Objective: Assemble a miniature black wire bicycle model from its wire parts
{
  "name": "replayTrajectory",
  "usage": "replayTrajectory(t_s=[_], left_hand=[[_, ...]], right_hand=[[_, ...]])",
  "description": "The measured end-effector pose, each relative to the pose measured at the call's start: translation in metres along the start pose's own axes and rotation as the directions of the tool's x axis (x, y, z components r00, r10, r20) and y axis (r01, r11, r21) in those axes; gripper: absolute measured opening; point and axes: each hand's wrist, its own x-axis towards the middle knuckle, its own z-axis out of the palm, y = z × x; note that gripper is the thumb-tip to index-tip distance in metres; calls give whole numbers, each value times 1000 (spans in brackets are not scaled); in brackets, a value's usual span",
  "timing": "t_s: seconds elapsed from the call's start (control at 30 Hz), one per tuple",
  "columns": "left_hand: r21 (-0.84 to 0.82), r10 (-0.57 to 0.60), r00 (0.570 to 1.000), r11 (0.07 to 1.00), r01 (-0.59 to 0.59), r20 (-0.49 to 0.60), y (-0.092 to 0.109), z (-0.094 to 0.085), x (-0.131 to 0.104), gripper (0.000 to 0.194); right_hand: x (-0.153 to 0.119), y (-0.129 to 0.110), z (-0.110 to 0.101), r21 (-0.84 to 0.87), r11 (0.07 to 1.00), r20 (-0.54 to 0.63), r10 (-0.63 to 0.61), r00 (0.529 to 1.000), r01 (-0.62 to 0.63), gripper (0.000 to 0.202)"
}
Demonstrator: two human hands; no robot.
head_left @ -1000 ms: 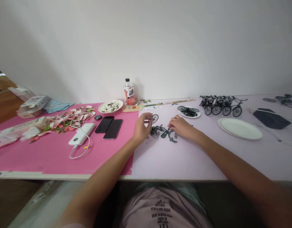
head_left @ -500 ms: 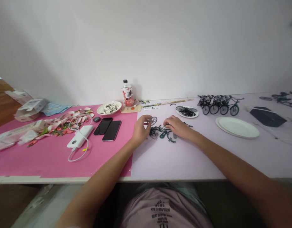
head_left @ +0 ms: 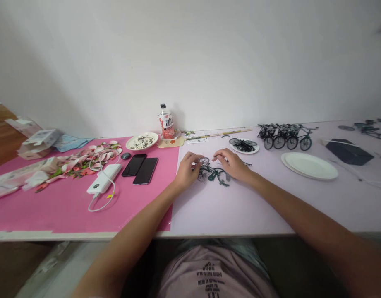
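My left hand [head_left: 188, 169] pinches a small black spoked toy bicycle wheel [head_left: 204, 162] between thumb and fingers, held above the parts on the table. My right hand [head_left: 232, 164] is just to the right, its fingers curled together; anything small between the fingertips is too small to make out. Under and between both hands lie dark green toy bicycle frames [head_left: 212, 175], with more black parts partly hidden behind my left hand. A thin dark part sticks out beyond my right hand.
Behind my hands, a white plate [head_left: 255, 149] holds black parts. Assembled toy bicycles [head_left: 292, 142] stand in a row at right, near stacked white plates [head_left: 320, 166]. On the pink mat [head_left: 125, 213] lie two phones [head_left: 146, 171], a white power bank [head_left: 104, 179] and flower petals. A bottle [head_left: 166, 123] stands behind.
My left hand has shifted slightly right with the wheel, towards my right hand. My right hand has lifted a little, and the gap between the hands has narrowed.
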Motion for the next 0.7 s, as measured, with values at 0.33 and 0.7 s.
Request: replayTrajectory(t_s=[0.33,0.7], left_hand=[[-7,-14,999,1000,14,35,0,4,-1,21],[-44,5,998,999,-2,64,1,5,-2,20]], right_hand=[[0,-19,5,13,987,-68,-156,985,157,22],[0,-18,3,16,984,-45,-177,983,178,25]])
